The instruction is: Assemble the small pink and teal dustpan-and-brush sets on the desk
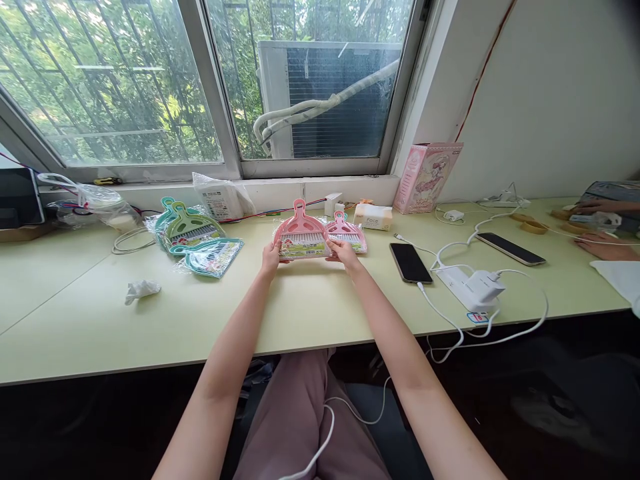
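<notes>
Between my two hands is a pink dustpan and brush set [301,233] in clear packaging, its handle pointing toward the window. My left hand [271,259] is closed on its lower left corner. On the opposite lower corner, my right hand [343,254] grips the same pack. Just behind my right hand lies a second, smaller-looking pink dustpan set [347,230]. To the left, several green and teal dustpan sets [193,230] are piled in clear wrap, with a teal one [215,256] in front.
A crumpled tissue [142,291] lies at left. A tissue pack [373,217] and pink box [425,179] stand behind. On the right are a phone [410,263], a power strip [463,288] with cables, and another phone [511,248]. Another person's hand [606,246] rests at far right.
</notes>
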`<state>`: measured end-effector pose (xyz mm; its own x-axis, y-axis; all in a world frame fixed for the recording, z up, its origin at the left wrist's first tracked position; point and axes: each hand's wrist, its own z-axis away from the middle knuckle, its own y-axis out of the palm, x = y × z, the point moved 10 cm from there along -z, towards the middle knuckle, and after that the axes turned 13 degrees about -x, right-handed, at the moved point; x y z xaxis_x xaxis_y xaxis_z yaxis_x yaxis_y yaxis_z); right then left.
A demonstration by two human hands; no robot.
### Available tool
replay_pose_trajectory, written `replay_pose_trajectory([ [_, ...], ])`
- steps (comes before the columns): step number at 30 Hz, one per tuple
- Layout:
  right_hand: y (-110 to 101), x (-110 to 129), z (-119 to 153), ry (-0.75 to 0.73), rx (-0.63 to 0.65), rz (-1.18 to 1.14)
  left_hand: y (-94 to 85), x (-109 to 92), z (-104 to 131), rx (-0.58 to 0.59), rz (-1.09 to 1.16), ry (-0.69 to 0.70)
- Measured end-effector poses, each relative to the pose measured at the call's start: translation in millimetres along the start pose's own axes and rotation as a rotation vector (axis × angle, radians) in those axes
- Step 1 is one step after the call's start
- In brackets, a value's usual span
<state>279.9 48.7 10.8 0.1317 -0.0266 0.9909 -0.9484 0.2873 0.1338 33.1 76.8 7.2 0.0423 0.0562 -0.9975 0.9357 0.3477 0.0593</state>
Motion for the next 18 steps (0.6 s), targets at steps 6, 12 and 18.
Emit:
replay_pose_trajectory([
  [6,-1.3,6.6,1.4,-0.09,-0.095,0.055,1.4,2.9,-0.1,0.004,0.011,-0.017],
  [12,-1.1,8.7,2.1,-0.127,-0.1,0.118,3.1,3.7,-0.7,0.028,0.01,-0.017],
  [18,-2.0,6.0,0.3,-0.1,-0.099,0.101,4.2,4.5,0.6,0.03,0.004,-0.024],
])
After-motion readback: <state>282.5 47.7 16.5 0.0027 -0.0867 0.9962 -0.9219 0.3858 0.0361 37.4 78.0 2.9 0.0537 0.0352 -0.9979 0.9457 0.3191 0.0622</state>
